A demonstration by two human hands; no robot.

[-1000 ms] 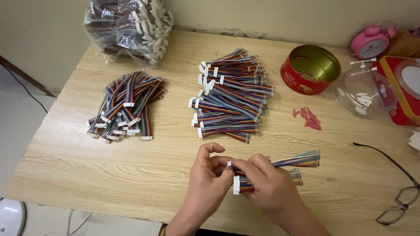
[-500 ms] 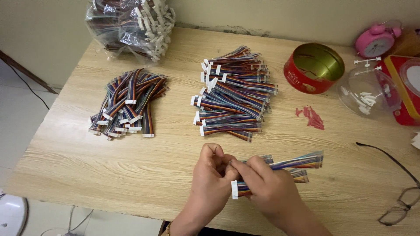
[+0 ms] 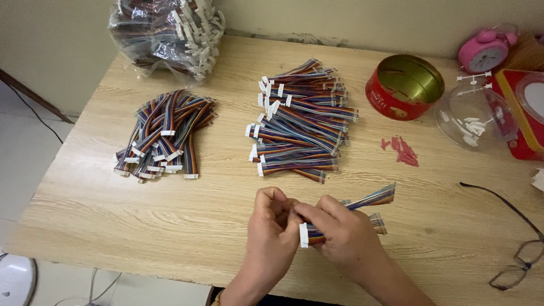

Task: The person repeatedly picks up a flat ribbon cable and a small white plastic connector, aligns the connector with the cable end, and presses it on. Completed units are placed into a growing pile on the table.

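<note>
Both hands are working close together at the near edge of the wooden desk (image 3: pixel 170 226). The right hand (image 3: pixel 345 238) is curling shut around a couple of short rainbow ribbon cables (image 3: pixel 371 199), gripping them near their white connector ends so that one white connector (image 3: pixel 304 234) is sticking out below the thumb and the loose wire tails are fanning away to the right, clear of the fingers. The left hand (image 3: pixel 275 226) is closing in a pinch at the top of that bunch, its fingertips meeting the right hand's at a connector tip; whatever small part it is pinching is hidden between the fingers, so I cannot tell what it is.

Farther back, two heaps of the same cables are lying apart: a stack in the middle (image 3: pixel 303 122) with its connectors mostly facing left, and a looser pile to the left (image 3: pixel 164 136) with its connectors facing the near edge. Keeping them separate is likely sorting one batch from the other. A clear plastic bag of more cables (image 3: pixel 170 31) is sitting at the far left corner.

On the right, a red round tin (image 3: pixel 403 88) is standing open, a clear plastic lid or bowl (image 3: pixel 473 116) is holding tiny white pieces, and small red bits (image 3: pixel 401 152) are lying scattered within reach. A pink alarm clock (image 3: pixel 486 50) and a pair of eyeglasses (image 3: pixel 518 266) are resting off to the side.
</note>
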